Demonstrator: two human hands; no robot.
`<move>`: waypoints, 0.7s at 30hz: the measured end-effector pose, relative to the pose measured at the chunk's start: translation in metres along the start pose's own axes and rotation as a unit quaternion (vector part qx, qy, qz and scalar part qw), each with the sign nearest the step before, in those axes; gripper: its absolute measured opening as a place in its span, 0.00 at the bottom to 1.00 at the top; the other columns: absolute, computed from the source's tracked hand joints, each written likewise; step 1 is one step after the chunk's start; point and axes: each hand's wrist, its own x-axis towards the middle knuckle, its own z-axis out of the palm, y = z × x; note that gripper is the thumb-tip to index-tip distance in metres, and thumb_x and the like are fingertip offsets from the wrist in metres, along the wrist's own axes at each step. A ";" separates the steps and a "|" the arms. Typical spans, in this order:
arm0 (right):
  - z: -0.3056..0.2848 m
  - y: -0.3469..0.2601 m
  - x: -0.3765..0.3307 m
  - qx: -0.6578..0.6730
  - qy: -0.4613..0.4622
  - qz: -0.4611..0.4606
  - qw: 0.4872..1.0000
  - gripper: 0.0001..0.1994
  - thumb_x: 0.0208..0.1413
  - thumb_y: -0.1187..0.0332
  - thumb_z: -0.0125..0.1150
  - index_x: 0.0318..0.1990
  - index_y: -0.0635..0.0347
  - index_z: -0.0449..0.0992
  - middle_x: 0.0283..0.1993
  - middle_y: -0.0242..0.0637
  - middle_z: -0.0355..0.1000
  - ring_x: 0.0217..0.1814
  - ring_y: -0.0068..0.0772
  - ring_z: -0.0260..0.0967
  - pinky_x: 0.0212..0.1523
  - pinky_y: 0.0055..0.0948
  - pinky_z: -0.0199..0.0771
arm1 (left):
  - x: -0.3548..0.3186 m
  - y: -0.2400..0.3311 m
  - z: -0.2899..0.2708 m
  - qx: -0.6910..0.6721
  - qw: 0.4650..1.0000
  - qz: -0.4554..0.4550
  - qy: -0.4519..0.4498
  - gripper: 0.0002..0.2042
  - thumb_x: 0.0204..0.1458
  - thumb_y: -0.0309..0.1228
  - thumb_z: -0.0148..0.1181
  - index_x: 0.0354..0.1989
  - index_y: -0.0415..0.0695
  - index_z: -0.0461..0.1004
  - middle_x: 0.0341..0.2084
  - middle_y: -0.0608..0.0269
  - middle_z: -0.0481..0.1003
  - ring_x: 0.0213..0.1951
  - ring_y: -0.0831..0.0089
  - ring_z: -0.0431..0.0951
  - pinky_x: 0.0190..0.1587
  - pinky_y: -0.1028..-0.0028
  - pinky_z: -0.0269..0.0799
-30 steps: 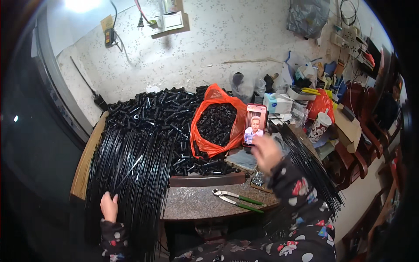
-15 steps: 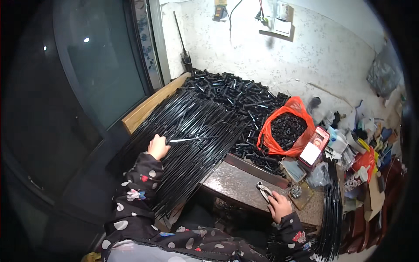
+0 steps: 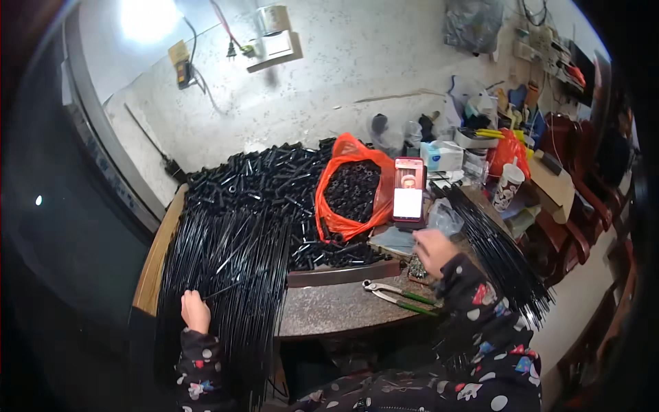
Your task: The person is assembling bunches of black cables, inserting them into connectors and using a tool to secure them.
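My left hand (image 3: 195, 311) is closed on a thin black rod, low over a wide bundle of long thin black rods (image 3: 237, 275) on the table's left side. The rod slants off to the right and merges with those beneath it. My right hand (image 3: 434, 253) hovers at the right, just below a phone (image 3: 408, 189) that stands upright with its screen lit. Motion smears its fingers. Pincers with green handles (image 3: 398, 296) lie on the bare tabletop, apart from the right hand. A small dish of metal bits (image 3: 417, 269) is partly hidden beneath that hand.
Behind the rods spreads a heap of short black tubular parts (image 3: 254, 175). An orange plastic bag (image 3: 326, 206) holds small black pieces. A strip (image 3: 343, 273) edges the heap. More black rods (image 3: 494, 240), a paper cup (image 3: 508, 187) and clutter stand right. A wooden board (image 3: 159, 254) borders the left.
My view has swung to the right. The right hand has let go of the pincers and moved up toward the phone. The left hand still grips its rod, now lower over the bundle.
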 end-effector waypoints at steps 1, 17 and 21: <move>-0.004 0.006 0.004 -0.086 0.022 0.024 0.996 0.18 0.43 0.65 0.58 0.44 0.58 0.68 0.45 0.41 0.64 0.47 0.43 0.60 0.44 0.38 0.62 | 0.000 0.003 0.002 -0.021 1.000 -0.013 0.008 0.06 0.41 0.22 0.54 0.28 0.38 0.64 0.27 0.50 0.67 0.34 0.51 0.70 0.33 0.59 0.66; 0.003 0.012 0.016 -0.207 0.036 0.025 0.977 0.24 0.43 0.63 0.58 0.51 0.55 0.65 0.56 0.43 0.55 0.56 0.47 0.52 0.51 0.41 0.55 | 0.003 0.018 -0.039 0.000 0.994 -0.105 -0.043 0.10 0.42 0.27 0.56 0.32 0.38 0.65 0.19 0.44 0.71 0.27 0.45 0.72 0.30 0.54 0.66; 0.014 -0.029 -0.007 0.033 -0.104 -0.088 0.990 0.08 0.46 0.65 0.54 0.33 0.58 0.70 0.31 0.39 0.68 0.33 0.40 0.68 0.31 0.33 0.69 | 0.021 0.036 -0.069 -0.104 0.980 -0.167 -0.042 0.14 0.41 0.37 0.58 0.21 0.35 0.70 0.21 0.42 0.71 0.31 0.45 0.71 0.31 0.56 0.65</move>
